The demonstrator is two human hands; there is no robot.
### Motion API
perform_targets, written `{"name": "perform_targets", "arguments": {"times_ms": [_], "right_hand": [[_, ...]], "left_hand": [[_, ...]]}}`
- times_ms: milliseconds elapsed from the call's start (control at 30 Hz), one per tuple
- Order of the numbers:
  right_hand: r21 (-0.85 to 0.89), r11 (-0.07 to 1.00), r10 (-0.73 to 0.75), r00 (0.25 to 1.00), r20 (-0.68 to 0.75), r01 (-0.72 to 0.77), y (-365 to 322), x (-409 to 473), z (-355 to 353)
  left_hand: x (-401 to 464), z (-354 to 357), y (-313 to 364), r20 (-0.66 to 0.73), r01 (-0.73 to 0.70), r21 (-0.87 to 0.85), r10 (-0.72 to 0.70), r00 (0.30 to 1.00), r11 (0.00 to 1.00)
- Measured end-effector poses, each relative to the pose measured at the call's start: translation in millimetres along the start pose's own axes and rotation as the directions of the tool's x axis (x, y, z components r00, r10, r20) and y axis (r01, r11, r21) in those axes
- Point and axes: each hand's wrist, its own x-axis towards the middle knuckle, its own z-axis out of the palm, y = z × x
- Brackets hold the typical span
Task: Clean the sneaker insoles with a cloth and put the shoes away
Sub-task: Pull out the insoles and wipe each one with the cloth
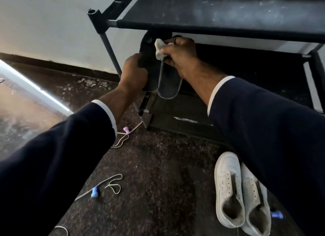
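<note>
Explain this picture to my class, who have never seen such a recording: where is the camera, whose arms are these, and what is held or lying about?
The single picture comes from a camera worn on a person's head, looking down at their own arms. No machine is involved. The left hand grips two dark insoles; the right hand pinches a pale cloth against them, in front of a black shoe rack. On the floor stand two white sneakers, unlaced, with loose laces nearby.

Insoles (163, 77) in my hands before rack (211, 27); sneakers (241, 195) on floor (158, 165) right; laces (112, 183) left.
</note>
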Motion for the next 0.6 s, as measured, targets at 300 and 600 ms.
{"name": "perform_targets", "arguments": {"times_ms": [300,600], "right_hand": [[-0.144,0.984,0.106,0.994,0.000,-0.105,15,40,22],[0.005,0.990,0.138,0.989,-0.047,-0.138,3,30,-21]], "left_hand": [[38,0,-1,0.034,0.085,0.441,-0.111,0.993,0.893],[50,9,-11,0.029,0.106,0.499,-0.139,0.990,0.860]]}}
